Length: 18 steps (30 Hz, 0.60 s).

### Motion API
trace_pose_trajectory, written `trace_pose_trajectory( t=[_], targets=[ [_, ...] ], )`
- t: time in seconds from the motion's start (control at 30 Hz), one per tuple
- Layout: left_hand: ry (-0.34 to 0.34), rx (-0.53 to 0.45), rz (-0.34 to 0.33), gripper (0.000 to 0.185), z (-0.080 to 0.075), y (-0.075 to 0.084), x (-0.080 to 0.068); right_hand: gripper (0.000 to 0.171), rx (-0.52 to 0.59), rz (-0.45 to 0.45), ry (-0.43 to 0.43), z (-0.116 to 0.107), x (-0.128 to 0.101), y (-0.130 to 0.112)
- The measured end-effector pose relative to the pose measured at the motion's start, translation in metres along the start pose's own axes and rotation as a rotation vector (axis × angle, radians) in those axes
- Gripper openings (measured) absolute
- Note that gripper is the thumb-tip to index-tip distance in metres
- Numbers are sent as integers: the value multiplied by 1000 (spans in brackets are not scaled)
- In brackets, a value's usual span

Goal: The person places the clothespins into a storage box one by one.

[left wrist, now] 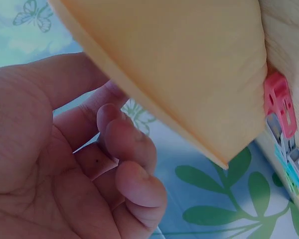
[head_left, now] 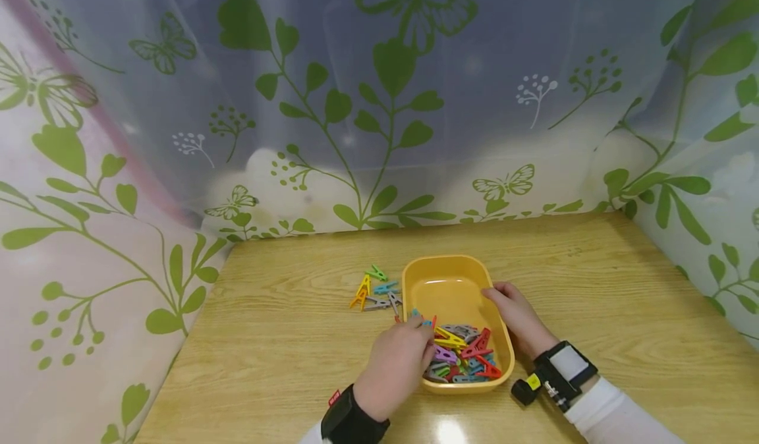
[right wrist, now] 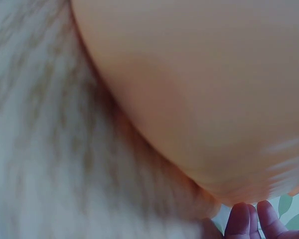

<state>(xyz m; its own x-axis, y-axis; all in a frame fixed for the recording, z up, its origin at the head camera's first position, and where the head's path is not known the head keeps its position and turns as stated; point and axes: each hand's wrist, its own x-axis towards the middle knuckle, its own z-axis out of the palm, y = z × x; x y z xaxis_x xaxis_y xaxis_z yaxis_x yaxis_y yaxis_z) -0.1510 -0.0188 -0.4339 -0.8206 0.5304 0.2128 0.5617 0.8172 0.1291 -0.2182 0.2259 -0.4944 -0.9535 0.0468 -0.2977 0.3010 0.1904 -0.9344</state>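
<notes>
A yellow plastic tray (head_left: 450, 292) sits on the wooden table, with a heap of coloured clothes pegs (head_left: 465, 355) in its near end. Several more pegs (head_left: 376, 290) lie on the table just left of it. My left hand (head_left: 422, 336) reaches over the tray's left rim, fingertips at the pegs. In the left wrist view its fingers (left wrist: 129, 149) are loosely curled and empty beside the tray wall (left wrist: 189, 64), with a red peg (left wrist: 280, 102) close by. My right hand (head_left: 514, 313) holds the tray's right rim; its fingertips (right wrist: 239, 221) show under the wall (right wrist: 204, 89).
The wooden table (head_left: 593, 312) is enclosed at the back and on both sides by a white curtain with green leaves and butterflies (head_left: 379, 101). Both wrists wear black straps with cameras (head_left: 557, 371).
</notes>
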Motion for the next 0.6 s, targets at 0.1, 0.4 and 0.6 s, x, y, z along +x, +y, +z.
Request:
trace_pose_trajectory(
  t=[0.1,0.4,0.6],
  targets=[
    [40,-32,-26,16,-4,-6,0,58,5,3,-3,1,1,0],
    [168,-84,-123,11,-12,-42,9,60,-7,9,-5,1,0,0],
    [157,-37,-182,13,-2,-93,19,63,1,11,-11,1,0,0]
  ],
)
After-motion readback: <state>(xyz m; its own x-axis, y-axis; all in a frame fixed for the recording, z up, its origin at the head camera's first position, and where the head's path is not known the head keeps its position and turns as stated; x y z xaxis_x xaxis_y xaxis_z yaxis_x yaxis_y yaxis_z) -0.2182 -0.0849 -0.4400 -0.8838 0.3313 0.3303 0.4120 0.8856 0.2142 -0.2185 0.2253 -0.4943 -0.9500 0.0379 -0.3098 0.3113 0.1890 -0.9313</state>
